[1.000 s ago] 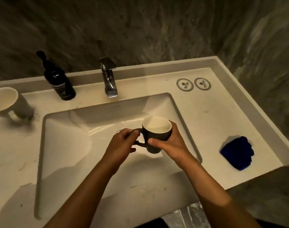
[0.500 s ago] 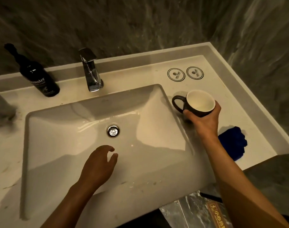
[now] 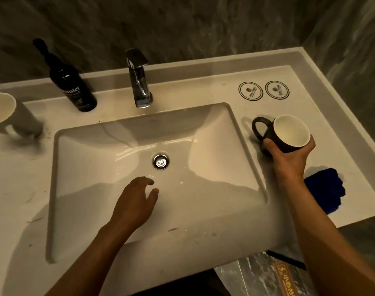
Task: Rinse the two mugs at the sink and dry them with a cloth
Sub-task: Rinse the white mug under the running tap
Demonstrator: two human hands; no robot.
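A dark mug with a white inside stands on the counter right of the sink basin, its handle pointing left. My right hand wraps around its near side. A grey mug with a white inside sits at the far left on the counter, partly cut by the frame edge. A folded blue cloth lies on the counter near the front right, just right of my right forearm. My left hand hovers over the basin near the drain, fingers apart and holding nothing.
A chrome faucet stands behind the basin; no water runs from it. A black pump bottle stands to its left. Two round stickers mark the counter at the back right. A dark stone wall rises behind and to the right.
One second ago both hands held the dark mug over the basin. My right hand carried it right onto the counter, and my left hand let go and stayed over the basin.
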